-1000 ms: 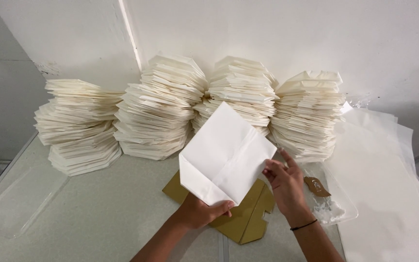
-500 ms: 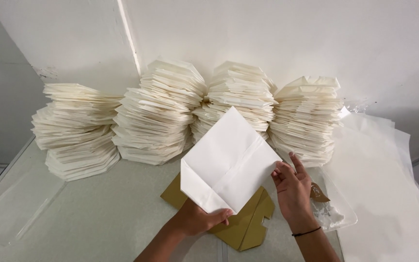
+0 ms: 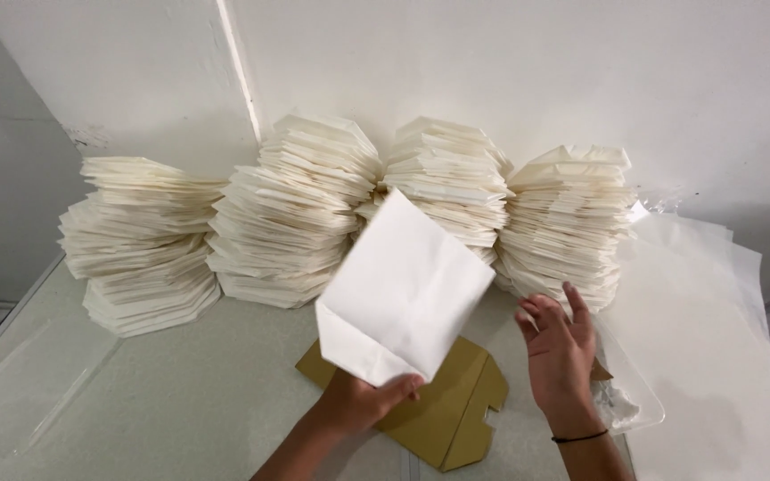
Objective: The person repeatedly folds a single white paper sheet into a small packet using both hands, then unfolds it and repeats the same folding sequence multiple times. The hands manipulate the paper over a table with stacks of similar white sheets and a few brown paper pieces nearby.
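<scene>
- A grey table point(image 3: 162, 401) meets a white wall.
- Your left hand point(image 3: 363, 401) pinches the folded white paper point(image 3: 400, 289) by its lower corner, above brown cardboard point(image 3: 443, 414).
- Your right hand point(image 3: 559, 352) hovers beside it, fingers spread.
- Paper stacks point(image 3: 296, 209) stand behind.

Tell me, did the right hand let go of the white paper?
Yes. The right hand has come off the folded white paper and moved right, open above the brown cardboard template; the left hand holds it alone.
</scene>
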